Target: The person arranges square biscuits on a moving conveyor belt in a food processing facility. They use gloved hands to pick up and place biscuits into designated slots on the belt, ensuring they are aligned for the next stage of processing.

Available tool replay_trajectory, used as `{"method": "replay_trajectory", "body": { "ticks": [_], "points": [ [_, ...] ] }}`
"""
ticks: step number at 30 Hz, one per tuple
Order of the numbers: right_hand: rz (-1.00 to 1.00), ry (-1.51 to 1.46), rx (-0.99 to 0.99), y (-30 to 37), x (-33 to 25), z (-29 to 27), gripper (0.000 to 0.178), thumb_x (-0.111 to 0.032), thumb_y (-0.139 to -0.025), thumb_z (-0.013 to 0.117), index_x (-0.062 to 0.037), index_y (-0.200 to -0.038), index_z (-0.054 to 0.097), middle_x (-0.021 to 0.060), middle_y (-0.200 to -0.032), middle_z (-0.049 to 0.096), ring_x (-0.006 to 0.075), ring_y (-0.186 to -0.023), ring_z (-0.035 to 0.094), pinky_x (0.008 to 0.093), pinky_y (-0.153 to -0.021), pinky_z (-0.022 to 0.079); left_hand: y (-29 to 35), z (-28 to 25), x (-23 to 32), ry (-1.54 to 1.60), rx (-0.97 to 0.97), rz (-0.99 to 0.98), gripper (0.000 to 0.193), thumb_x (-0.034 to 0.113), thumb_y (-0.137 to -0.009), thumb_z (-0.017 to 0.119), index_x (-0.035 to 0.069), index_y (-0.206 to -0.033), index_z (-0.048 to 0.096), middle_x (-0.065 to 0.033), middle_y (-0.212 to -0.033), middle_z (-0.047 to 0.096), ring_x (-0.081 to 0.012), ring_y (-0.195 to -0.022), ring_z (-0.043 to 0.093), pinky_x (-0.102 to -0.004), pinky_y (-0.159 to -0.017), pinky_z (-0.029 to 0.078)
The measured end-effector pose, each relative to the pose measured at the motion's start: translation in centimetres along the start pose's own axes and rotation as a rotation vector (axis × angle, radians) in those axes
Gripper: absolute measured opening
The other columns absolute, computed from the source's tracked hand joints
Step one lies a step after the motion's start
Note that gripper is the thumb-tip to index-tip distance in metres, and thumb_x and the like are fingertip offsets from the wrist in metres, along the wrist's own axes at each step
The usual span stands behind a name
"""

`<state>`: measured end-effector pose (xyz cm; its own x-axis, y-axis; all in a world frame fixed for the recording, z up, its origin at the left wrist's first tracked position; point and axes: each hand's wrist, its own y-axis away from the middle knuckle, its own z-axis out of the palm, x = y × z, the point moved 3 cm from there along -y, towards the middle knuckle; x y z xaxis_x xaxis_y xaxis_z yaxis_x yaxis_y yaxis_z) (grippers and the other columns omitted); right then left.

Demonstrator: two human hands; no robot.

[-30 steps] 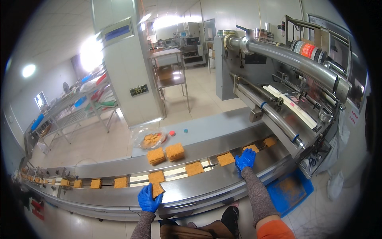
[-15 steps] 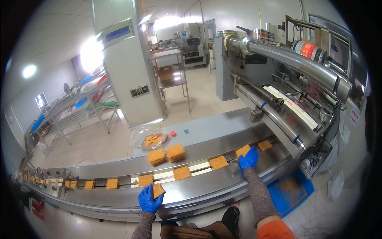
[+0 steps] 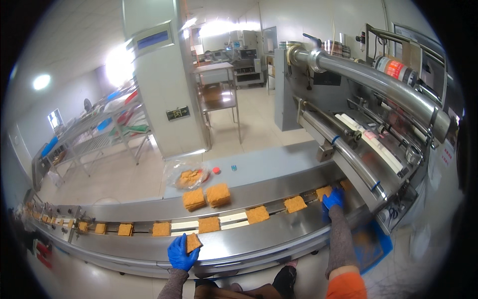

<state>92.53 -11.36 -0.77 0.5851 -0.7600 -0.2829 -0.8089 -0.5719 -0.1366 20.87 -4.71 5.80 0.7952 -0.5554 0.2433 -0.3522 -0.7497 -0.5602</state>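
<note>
1 cracker [image 3: 193, 242] sits pinched in our left hand [image 3: 182, 253]; our right hand [image 3: 333, 200], grip unclear, likely aligns another cracker [image 3: 322, 192]; next needs lightness.

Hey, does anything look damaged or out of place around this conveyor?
The pieces in the clear plastic bag on the grey ledge look broken and jumbled, unlike the square slabs lined up along the conveyor.

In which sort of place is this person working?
Probably a food-packing room: stacks of square orange-brown food pieces lie spaced along a long metal conveyor, and a roller machine stands at the right.
</note>
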Motion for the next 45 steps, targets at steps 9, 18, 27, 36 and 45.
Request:
{"method": "replay_trajectory", "body": {
  "ticks": [9, 18, 27, 36, 45],
  "points": [
    [-0.118, 0.159, 0.249, -3.5, 1.4, -2.3, 0.059, -0.046, -0.081, 0.067, -0.0004, -0.118, 0.066, 0.0247, -0.125, 0.063, 0.0355, -0.121, 0.058, 0.0473, -0.107, 0.042, 0.4, 0.3, -0.6, -0.056, -0.076, 0.008, 0.076, 0.036, -0.078, 0.075, 0.0, -0.139, 0.05, -0.0228, -0.12, 0.058, -0.0405, -0.108, 0.058, -0.0483, -0.092, 0.047],
    [-0.275, 0.127, 0.117, -3.1, -1.7, -3.1, 0.037, -0.035, -0.089, 0.062, -0.0006, -0.096, 0.071, 0.0253, -0.109, 0.068, 0.0404, -0.099, 0.067, 0.0511, -0.087, 0.053, 0.8, 0.8, -0.8, -0.15, -0.148, -0.047, 0.078, 0.043, -0.083, 0.068, 0.002, -0.146, 0.045, -0.0214, -0.128, 0.056, -0.0396, -0.118, 0.054, -0.0485, -0.102, 0.042],
    [-0.349, 0.057, 0.403, -1.0, -2.3, -1.7, 0.038, -0.033, -0.088, 0.063, 0.0011, -0.105, 0.068, 0.0259, -0.107, 0.068, 0.0392, -0.096, 0.067, 0.0491, -0.082, 0.054, -0.3, 0.6, -0.1, -0.099, -0.106, 0.008, 0.075, 0.037, -0.082, 0.07, 0.001, -0.143, 0.048, -0.0215, -0.124, 0.058, -0.04, -0.111, 0.058, -0.0483, -0.097, 0.046],
    [-0.435, -0.083, 0.161, 4.5, -7.0, -1.9, 0.039, -0.034, -0.086, 0.065, 0.0011, -0.103, 0.069, 0.0233, -0.092, 0.07, 0.0409, -0.085, 0.067, 0.05, -0.077, 0.054, 0.1, -0.3, -0.1, -0.099, -0.048, 0.034, 0.073, 0.031, -0.077, 0.075, -0.003, -0.138, 0.05, -0.0229, -0.118, 0.06, -0.0399, -0.105, 0.061, -0.048, -0.091, 0.05],
    [-0.641, 0.023, 0.161, 7.4, -9.7, -2.0, 0.04, -0.034, -0.087, 0.063, 0.0024, -0.105, 0.066, 0.0234, -0.092, 0.068, 0.0398, -0.086, 0.066, 0.0494, -0.08, 0.052, 0.6, 0.6, -0.6, -0.041, -0.028, -0.033, 0.074, 0.037, -0.08, 0.075, -0.001, -0.138, 0.051, -0.0231, -0.123, 0.06, -0.0411, -0.109, 0.059, -0.0493, -0.093, 0.048]
  ]
}}
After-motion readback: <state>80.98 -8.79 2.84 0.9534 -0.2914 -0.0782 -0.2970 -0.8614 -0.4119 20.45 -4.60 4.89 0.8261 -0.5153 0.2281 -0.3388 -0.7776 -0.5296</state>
